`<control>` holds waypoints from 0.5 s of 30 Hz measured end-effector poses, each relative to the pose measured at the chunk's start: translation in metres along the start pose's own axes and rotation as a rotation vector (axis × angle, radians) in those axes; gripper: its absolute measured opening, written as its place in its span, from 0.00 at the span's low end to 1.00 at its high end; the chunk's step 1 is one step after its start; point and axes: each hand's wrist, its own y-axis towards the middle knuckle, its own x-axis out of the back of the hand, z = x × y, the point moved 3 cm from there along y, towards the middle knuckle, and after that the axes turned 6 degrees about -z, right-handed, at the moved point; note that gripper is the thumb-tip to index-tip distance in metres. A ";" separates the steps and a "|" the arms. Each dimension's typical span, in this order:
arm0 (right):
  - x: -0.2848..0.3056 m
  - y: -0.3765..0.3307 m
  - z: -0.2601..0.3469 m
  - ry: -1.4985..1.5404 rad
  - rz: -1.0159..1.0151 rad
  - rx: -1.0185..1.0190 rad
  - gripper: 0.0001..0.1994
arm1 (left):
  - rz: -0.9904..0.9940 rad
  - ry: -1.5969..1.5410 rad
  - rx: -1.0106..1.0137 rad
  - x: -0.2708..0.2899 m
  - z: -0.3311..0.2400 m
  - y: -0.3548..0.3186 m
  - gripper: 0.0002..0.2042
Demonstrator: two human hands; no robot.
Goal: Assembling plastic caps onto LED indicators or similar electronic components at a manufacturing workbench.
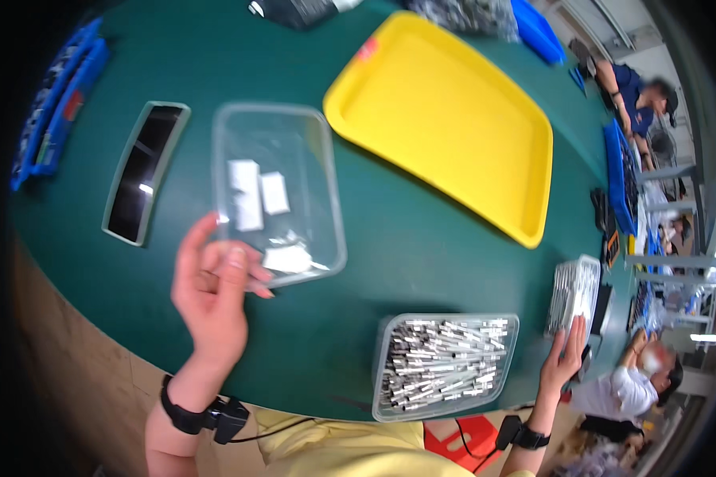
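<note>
My left hand (219,274) is closed on the lower left corner of a clear plastic box or lid (298,155). White labels and a small shiny piece show on or through it; I cannot tell which. At the right, my right hand (561,362) has its fingers stretched out against the near end of a clear box (574,290) of thin silvery parts. Between the hands, close to the table's front edge, stands another clear box (513,334) filled with several slim metal and black rods (445,362).
A large yellow tray (453,119) lies across the far middle of the green table (358,294). On the left are a dark curved panel in a pale frame (145,175) and blue bins (60,103). Blue bins (619,175) and people line the right side.
</note>
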 end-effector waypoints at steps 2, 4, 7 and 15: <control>0.000 -0.006 -0.007 -0.020 -0.018 -0.006 0.18 | 0.028 -0.091 0.000 -0.002 0.004 0.003 0.19; 0.000 -0.009 -0.010 -0.023 -0.035 0.001 0.18 | 0.076 -0.143 0.033 0.000 0.008 0.004 0.19; -0.007 -0.009 -0.010 -0.026 -0.104 0.039 0.18 | 0.078 -0.243 0.066 0.010 0.006 0.007 0.18; -0.019 -0.007 -0.006 0.036 -0.213 0.008 0.18 | -0.117 -0.174 0.015 0.064 -0.071 0.051 0.13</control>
